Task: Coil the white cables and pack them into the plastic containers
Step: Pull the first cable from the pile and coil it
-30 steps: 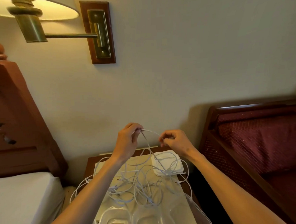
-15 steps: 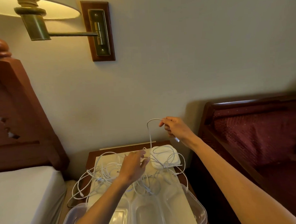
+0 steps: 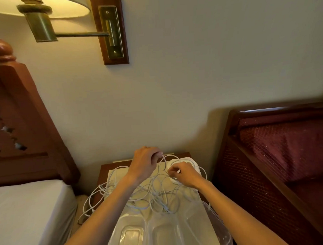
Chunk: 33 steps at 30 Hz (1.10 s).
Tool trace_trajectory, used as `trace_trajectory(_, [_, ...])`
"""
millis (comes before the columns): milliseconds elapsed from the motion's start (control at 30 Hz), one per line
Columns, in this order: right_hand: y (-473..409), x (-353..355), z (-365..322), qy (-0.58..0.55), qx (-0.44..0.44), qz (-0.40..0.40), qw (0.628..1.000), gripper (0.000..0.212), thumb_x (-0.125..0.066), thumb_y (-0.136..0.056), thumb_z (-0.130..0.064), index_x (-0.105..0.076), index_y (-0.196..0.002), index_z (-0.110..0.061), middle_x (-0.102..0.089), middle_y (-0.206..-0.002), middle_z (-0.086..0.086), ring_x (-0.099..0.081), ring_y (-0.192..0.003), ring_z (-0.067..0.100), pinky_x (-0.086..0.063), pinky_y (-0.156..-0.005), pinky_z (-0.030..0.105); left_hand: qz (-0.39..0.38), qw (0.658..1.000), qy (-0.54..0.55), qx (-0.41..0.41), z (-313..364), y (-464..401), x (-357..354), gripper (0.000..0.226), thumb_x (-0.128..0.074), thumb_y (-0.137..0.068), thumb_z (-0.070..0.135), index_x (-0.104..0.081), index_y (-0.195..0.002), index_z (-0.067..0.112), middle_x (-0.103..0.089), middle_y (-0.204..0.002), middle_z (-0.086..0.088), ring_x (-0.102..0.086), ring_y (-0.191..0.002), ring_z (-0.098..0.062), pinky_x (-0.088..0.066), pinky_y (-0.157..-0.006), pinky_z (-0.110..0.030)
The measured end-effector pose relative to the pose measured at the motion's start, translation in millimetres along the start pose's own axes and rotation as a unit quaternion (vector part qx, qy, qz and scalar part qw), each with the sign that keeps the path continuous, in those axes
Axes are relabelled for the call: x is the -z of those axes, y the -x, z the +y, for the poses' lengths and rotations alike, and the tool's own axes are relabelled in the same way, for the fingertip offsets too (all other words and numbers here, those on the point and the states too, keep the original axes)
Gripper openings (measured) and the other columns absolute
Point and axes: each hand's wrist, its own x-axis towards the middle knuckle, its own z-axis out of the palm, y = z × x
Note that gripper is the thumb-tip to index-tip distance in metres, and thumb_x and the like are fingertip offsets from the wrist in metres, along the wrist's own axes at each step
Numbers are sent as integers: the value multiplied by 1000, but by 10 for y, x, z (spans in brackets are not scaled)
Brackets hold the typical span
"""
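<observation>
A tangle of white cables (image 3: 156, 194) lies spread over the small wooden nightstand (image 3: 102, 172), some loops hanging off its left side. My left hand (image 3: 144, 162) is raised above the pile and pinches a strand of white cable at its fingertips. My right hand (image 3: 184, 173) pinches the same strand lower down, just right of the left hand. Clear plastic containers (image 3: 161, 232) stand side by side at the near edge of the nightstand, nothing in them that I can see. A white lid-like tray (image 3: 194, 162) sits at the back right, partly hidden by my right hand.
A bed with a white sheet (image 3: 26, 209) and a wooden headboard (image 3: 19, 118) is at the left. A dark red upholstered seat with a wooden frame (image 3: 279, 155) stands close on the right. A brass wall lamp (image 3: 62, 21) hangs above.
My left hand rose from the pile and took hold of the strand. My right hand came down and left toward it, so both hands now meet above the tangle.
</observation>
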Motion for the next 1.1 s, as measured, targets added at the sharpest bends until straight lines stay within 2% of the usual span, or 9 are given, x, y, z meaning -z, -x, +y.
trace_trajectory(200, [-80, -133, 81, 30, -25, 38, 998, 23, -62, -89, -14, -63, -67, -21, -63, -73, -1, -56, -70, 13, -48, -71, 34, 117, 991, 65, -9, 275, -271, 581, 13, -59, -96, 19, -70, -90, 19, -70, -83, 11, -61, -76, -12, -45, -68, -26])
trace_trajectory(400, [-151, -164, 204, 8, -76, 116, 990, 23, -57, -94, -13, -65, -73, -17, -65, -77, -1, -60, -77, 17, -53, -79, 40, 225, 957, 183, 7, 501, -527, 1230, 16, -55, -99, 19, -68, -90, 18, -68, -86, 7, -61, -81, -6, -43, -69, -20])
trace_trajectory(500, [-175, -29, 63, 0, -101, 156, 983, 12, -60, -91, -15, -68, -101, -16, -67, -106, 6, -61, -95, 20, -52, -91, 39, 234, 956, 173, -23, 559, -632, 1421, 18, -53, -100, 18, -69, -95, 12, -68, -88, 5, -61, -83, -6, -45, -71, -21])
trace_trajectory(533, [-167, 32, -42, 2, -98, 182, 978, 32, -63, -87, -14, -62, -118, -13, -59, -121, 7, -57, -108, 22, -49, -96, 37, 222, 960, 168, -27, 564, -672, 1454, 18, -53, -100, 19, -69, -94, 12, -68, -88, 5, -61, -84, -7, -46, -72, -23])
trace_trajectory(667, [-23, 354, -668, -99, 87, 192, 973, 77, -63, -64, -17, -46, -138, -20, -39, -138, -1, -41, -125, 14, -42, -103, 31, 186, 970, 156, -34, 611, -791, 1499, 18, -54, -99, 19, -69, -92, 12, -68, -86, 6, -61, -83, -9, -47, -73, -33])
trace_trajectory(800, [84, 507, -1200, -170, 217, 74, 959, 52, -64, -68, -19, -63, -120, -21, -54, -136, -8, -46, -127, 1, -36, -101, 13, 169, 972, 155, -57, 755, -869, 1570, 18, -54, -99, 18, -70, -95, 11, -70, -88, 4, -64, -86, -6, -49, -76, -26])
trace_trajectory(900, [139, 533, -1399, -216, 213, 93, 948, 18, -59, -93, -29, -67, -102, -16, -65, -121, -9, -56, -117, 2, -43, -100, 25, 180, 967, 161, -84, 869, -948, 1784, 18, -54, -99, 15, -70, -97, 8, -69, -90, 3, -63, -89, -4, -45, -80, -16])
trace_trajectory(1033, [195, 691, -1537, -295, 182, 99, 933, 27, -40, -105, -24, -54, -92, -5, -70, -84, 4, -68, -85, 17, -49, -80, 22, 199, 961, 163, -105, 910, -1018, 2041, 22, -50, -100, 13, -68, -95, 2, -61, -81, 13, -55, -76, 3, -39, -72, -12])
trace_trajectory(1100, [238, 818, -1586, -386, 168, 89, 903, 27, -34, -106, -25, -50, -92, -8, -50, -63, 5, -51, -56, 21, -47, -61, 31, 176, 971, 155, -42, 715, -976, 1952, 23, -46, -103, 17, -64, -89, 9, -56, -76, 15, -50, -70, 4, -36, -67, -16])
